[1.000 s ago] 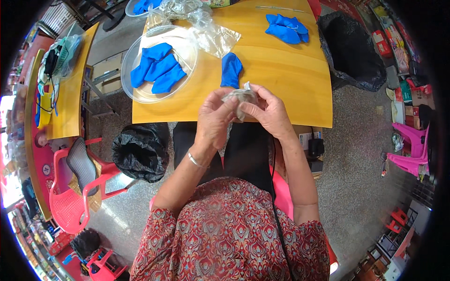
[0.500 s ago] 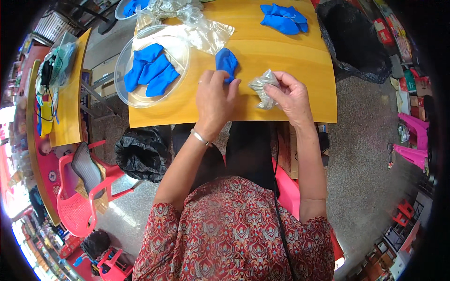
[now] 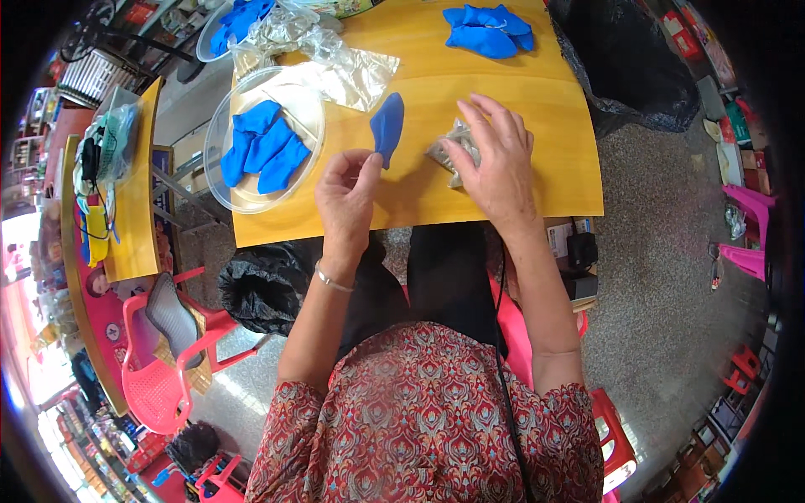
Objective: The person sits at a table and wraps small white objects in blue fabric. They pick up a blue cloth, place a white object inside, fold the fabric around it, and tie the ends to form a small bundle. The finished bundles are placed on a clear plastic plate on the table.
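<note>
1. The left hand [image 3: 345, 189] has its grip pinched closed on the lower end of a blue piece [image 3: 387, 124], over the table [image 3: 558, 151].
2. The right hand's [image 3: 501, 163] grip is loosely spread at a crumpled plastic packet [image 3: 459, 134]; whether they touch, I can't tell.
3. Other blue pieces [image 3: 283, 155] lie in a clear round tray [image 3: 306, 111].

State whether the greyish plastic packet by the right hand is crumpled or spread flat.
Crumpled: the greyish packet shows creases and a bunched, uneven outline; the right hand hides part of it.
</note>
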### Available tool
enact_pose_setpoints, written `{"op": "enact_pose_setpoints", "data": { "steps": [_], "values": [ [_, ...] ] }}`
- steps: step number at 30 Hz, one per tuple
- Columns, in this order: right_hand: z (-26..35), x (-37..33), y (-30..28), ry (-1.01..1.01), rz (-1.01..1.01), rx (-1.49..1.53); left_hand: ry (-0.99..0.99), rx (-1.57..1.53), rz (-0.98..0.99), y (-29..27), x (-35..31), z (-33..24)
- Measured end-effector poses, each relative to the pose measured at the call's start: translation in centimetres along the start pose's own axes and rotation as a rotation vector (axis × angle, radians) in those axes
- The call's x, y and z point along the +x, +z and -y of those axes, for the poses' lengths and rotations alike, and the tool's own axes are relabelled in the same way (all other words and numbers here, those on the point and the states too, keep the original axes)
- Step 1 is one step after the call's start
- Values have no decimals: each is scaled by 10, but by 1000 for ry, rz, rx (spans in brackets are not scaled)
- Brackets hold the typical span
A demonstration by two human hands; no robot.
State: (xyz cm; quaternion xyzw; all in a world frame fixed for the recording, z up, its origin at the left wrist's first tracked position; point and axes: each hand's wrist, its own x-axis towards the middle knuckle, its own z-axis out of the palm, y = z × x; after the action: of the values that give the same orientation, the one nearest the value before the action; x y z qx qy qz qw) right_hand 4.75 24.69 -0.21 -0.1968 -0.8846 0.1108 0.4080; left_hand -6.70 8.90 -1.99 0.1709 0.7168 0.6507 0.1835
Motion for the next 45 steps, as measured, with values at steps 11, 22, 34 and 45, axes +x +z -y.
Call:
{"op": "enact_pose_setpoints", "data": {
  "steps": [11, 22, 34, 45],
  "values": [
    [44, -5, 20, 567, 296, 946, 388, 100, -20, 6, -27, -14],
    [47, -6, 17, 524, 394, 938, 183, 53, 11, -7, -20, -14],
    [47, -8, 16, 377, 448, 797, 198, 41, 36, -10, -14, -12],
    [52, -11, 23, 282, 182, 684, 34, 34, 53, -15, -15, -15]
  ]
}}
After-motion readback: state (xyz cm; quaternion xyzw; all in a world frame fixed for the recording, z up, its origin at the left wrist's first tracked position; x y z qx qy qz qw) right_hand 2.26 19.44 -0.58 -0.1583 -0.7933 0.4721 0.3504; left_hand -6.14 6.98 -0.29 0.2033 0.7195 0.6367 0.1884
